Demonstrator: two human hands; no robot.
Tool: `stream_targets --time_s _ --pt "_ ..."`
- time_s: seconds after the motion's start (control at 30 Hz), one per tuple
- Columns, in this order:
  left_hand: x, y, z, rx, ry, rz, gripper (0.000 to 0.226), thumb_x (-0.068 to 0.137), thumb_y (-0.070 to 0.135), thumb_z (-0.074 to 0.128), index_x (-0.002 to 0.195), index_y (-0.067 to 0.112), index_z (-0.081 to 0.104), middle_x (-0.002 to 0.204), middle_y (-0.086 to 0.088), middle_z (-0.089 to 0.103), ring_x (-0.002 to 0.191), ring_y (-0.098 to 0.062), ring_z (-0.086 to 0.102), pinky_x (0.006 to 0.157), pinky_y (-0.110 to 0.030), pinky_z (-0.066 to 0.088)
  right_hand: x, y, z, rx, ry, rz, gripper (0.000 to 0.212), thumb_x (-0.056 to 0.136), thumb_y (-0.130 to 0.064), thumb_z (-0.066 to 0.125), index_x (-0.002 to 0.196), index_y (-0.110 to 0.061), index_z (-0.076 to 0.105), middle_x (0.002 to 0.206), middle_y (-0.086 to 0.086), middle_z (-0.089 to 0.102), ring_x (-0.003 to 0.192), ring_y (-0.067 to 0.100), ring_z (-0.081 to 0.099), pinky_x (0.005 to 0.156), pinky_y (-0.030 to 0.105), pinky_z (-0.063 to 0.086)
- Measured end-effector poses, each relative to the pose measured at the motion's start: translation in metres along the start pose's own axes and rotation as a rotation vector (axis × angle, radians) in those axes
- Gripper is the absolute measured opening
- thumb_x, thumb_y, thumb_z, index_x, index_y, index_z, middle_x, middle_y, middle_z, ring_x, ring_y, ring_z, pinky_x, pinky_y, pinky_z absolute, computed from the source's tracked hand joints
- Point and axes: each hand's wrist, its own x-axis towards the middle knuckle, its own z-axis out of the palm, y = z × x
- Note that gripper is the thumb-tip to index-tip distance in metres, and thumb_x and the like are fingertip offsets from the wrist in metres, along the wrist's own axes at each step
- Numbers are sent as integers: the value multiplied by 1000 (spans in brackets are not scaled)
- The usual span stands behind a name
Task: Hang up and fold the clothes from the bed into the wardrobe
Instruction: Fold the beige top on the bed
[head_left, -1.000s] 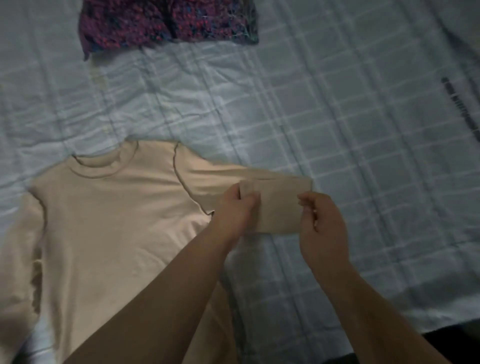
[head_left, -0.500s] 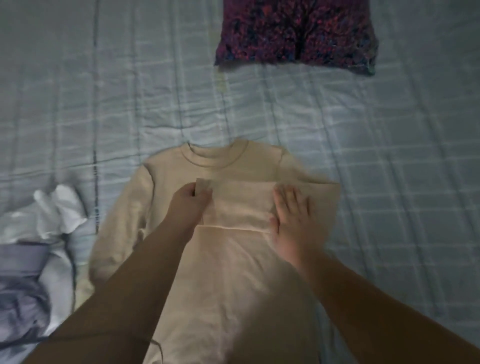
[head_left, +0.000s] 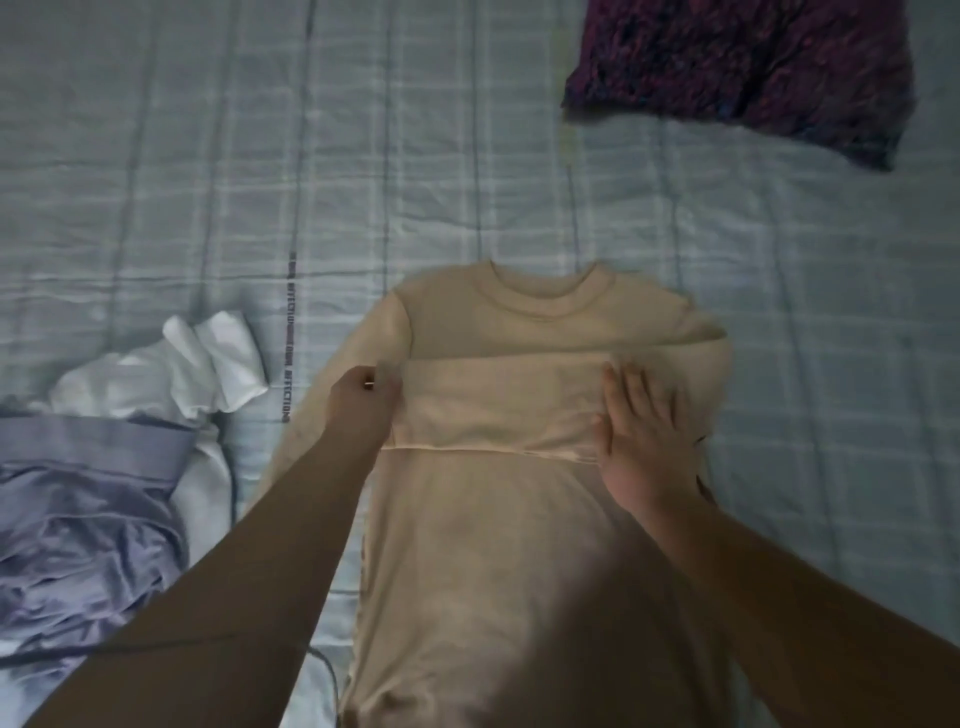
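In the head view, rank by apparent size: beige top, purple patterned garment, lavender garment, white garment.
Largest: beige top.
Next: purple patterned garment and lavender garment, about alike, both cut off by the frame.
Smallest: white garment.

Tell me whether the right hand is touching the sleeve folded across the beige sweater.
Touching. The head view shows the right hand lying flat, fingers straight, on the folded sleeve across the beige sweater.
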Motion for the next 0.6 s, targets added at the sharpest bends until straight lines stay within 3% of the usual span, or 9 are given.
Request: stream_targets --time_s 0.23,0.6 --pt "9 -12 -4 212 60 62 21 97 27 55 102 9 63 88 -2 60 83 -23 54 75 -30 38 17 13 7 -48 33 48 63 94 -41 30 151 -15 31 155 10 36 146 28 27 117 60 12" --pt "20 -24 6 271 51 148 18 93 35 59 101 19 60 95 -3 68 88 -27 63 80 -36 49 29 16 25 -103 35 75 64 95 -45 24 154 -21 21 162 6 20 148 27 17 119 54 8"
